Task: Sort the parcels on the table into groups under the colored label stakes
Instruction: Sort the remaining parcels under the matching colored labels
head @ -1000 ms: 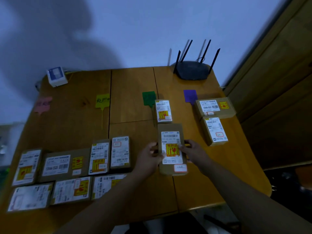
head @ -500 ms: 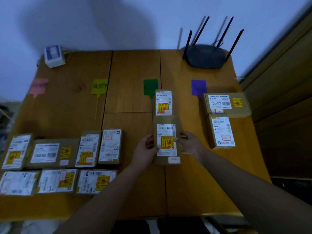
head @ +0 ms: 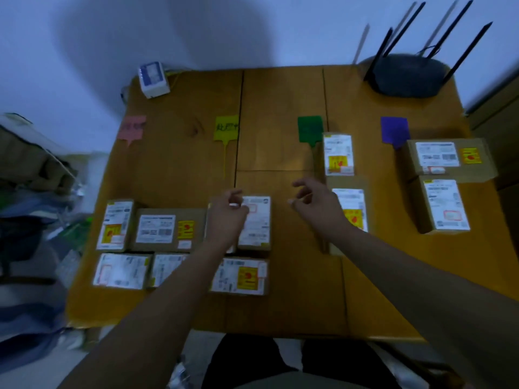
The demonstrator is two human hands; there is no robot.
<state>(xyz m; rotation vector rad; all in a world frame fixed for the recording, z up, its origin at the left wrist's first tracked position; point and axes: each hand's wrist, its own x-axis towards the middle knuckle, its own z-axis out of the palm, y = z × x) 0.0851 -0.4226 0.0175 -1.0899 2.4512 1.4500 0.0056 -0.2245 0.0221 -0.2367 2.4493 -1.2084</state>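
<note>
My left hand hovers over a white-labelled parcel at centre frame, fingers loosely curled, holding nothing. My right hand, empty and half-open, hangs beside the parcel below the green stake.

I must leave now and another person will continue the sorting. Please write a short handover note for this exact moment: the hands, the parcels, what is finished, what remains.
Left hand: empty, fingers curled, over the unsorted parcels at the near left.
Right hand: empty, open, in the air just left of the green group.
Done: two parcels lie under the green stake, the far one and the near one. Two lie under the purple stake, the far box and the near box.
Left: the unsorted cluster at the near left of the table. Pink stake and yellow stake have no parcels yet.
</note>
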